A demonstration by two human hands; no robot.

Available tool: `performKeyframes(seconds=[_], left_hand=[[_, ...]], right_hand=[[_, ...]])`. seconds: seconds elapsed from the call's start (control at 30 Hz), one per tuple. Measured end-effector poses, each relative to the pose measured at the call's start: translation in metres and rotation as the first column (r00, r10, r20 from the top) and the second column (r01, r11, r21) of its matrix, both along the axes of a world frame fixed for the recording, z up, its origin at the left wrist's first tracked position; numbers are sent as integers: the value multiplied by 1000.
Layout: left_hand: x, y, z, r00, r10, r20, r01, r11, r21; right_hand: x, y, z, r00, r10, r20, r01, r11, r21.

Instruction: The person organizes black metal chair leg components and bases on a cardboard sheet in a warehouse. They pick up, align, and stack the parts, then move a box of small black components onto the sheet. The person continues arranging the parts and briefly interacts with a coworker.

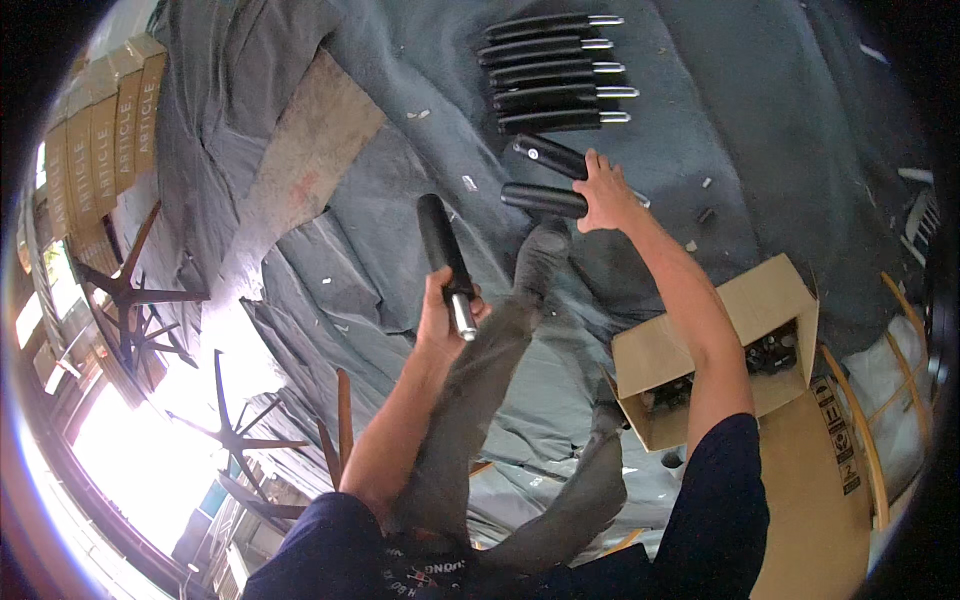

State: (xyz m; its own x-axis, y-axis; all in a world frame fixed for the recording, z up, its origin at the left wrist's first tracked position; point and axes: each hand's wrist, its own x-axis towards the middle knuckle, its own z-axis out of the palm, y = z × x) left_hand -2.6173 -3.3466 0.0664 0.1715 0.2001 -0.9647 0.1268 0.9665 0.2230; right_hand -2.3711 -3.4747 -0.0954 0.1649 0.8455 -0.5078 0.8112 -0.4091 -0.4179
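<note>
My left hand (447,312) is wrapped around a black gas lift cylinder (440,230), its silver rod pointing back toward me. Farther right, my right hand (606,195) is closed on the end of another black gas lift cylinder (541,198). The fingers of that hand also cross a second cylinder (549,155), whose silver tip shows beyond them; I cannot tell whether they grip it too. Just past this hand, several gas lift cylinders (547,97) lie side by side in a row on the grey cloth, silver rods to the right.
Grey cloth (420,130) covers the floor in folds. An open cardboard box (650,352) with dark parts stands by my right arm, near flat cardboard (815,500). Star-shaped chair bases (235,438) stand at left, below stacked cartons (105,140). My legs stretch between my arms.
</note>
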Motion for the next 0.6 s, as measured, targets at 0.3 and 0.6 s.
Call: performKeyframes(seconds=[0.3,0.6], left_hand=[[1,2,-52,995,20,-101,-34,989,-146],[47,-42,-71,998,-50,-49,40,981,-190]], right_hand=[[-6,98,-49,948,277,160,-272,961,-51],[-9,50,-62,952,150,266,-143,989,-46]])
